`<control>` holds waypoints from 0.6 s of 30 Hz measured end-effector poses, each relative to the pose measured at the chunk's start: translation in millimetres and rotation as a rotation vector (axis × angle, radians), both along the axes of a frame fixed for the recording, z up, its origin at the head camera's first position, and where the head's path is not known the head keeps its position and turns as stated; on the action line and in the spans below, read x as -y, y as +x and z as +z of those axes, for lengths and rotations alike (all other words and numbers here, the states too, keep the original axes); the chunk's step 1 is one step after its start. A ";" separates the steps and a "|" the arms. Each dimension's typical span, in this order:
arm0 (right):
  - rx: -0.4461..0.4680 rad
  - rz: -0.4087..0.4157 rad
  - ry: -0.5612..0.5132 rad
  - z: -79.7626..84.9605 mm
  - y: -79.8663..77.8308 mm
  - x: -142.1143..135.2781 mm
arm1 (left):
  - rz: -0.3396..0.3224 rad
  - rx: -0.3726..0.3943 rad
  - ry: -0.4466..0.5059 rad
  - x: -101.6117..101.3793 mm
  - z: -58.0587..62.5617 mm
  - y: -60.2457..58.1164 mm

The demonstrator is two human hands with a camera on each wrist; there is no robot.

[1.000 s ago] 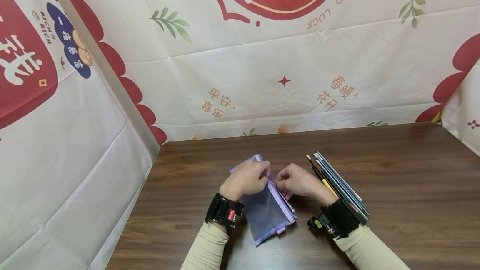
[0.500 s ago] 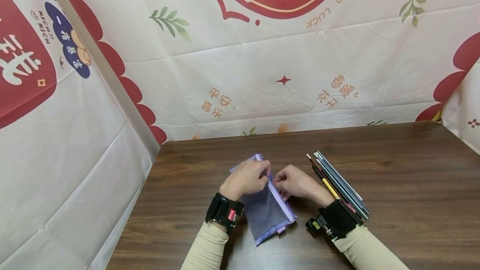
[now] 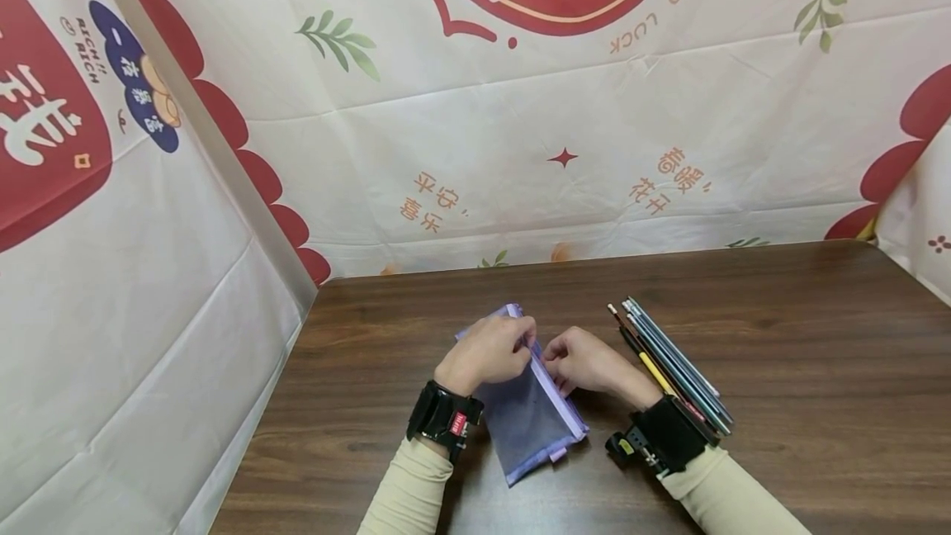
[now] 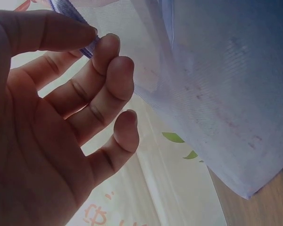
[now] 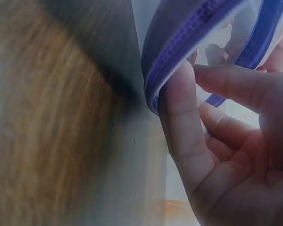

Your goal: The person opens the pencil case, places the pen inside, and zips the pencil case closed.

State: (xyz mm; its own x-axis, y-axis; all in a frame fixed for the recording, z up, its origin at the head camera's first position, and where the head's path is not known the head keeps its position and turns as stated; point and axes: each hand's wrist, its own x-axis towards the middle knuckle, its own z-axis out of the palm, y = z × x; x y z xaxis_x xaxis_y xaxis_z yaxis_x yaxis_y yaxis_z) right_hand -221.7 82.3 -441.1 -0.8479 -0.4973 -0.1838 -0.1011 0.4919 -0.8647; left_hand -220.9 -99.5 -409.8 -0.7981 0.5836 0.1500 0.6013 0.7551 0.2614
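Observation:
A purple mesh zip pouch (image 3: 520, 415) lies slanted on the table. My left hand (image 3: 492, 351) pinches its zipped upper edge between thumb and forefinger; in the left wrist view the other fingers of that hand (image 4: 80, 99) curl loosely beside the mesh. At the pouch's right side is my right hand (image 3: 583, 362), its thumb and forefinger inside the mouth. The right wrist view shows the purple zipper (image 5: 179, 44) bowed open around these fingertips. They pinch a thin red thing (image 5: 195, 56), mostly hidden, so its kind cannot be told.
Several pencils (image 3: 679, 370), dark and blue-grey with a yellow one among them, lie bundled right of the right hand, by its wrist. The brown wooden table (image 3: 357, 403) meets a printed white cloth (image 3: 505, 139) at the back and left.
A dark thin end showing at the pouch's lower right edge one second ago is out of sight. My right hand has shifted slightly left; the left hand and pouch have hardly moved.

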 end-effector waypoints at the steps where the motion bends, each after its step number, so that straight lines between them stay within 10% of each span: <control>1: 0.000 0.001 -0.002 0.0 0.1 0.1 | 0.000 0.000 0.000 0.1 0.0 -0.1; 18: -0.048 0.022 -0.029 -3.4 0.8 1.4 | -0.002 0.004 -0.006 1.1 1.1 0.0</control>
